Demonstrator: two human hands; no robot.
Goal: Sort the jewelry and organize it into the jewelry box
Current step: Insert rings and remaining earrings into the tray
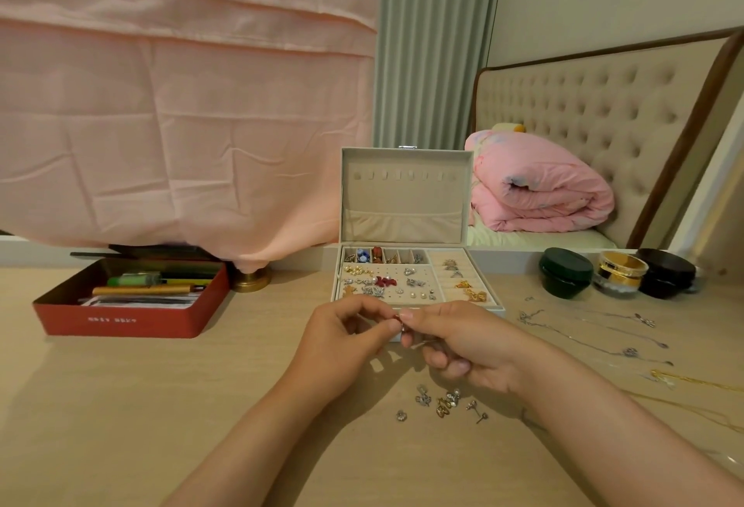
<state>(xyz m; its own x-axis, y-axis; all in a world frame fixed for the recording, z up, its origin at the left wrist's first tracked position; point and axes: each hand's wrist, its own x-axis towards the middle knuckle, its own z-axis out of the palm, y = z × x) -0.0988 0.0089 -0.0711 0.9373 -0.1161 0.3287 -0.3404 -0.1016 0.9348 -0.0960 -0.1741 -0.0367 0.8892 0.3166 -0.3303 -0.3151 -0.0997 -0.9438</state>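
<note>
Left hand (pixel 342 339) and right hand (pixel 455 339) both pinch a tiny red-and-silver earring (pixel 396 318) at 6 o'clock of the open beige velvet jewelry box (pixel 404 200). One slip and it probably lands among the loose silver-and-gold studs (pixel 443 406) further toward 6 o'clock, tbh.

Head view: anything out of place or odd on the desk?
Nothing damaged. Unsorted pieces lie outside the open beige jewelry box: small silver and gold earrings scattered on the light wooden tabletop, thin silver chain necklaces sprawled to the box's right.

We see a red tin (pixel 120 321) of pens (pixel 143 290) on the surface (pixel 161 406), a pink cloth (pixel 181 124) hanging behind it and three jars (pixel 622 273) well to its right.
</note>
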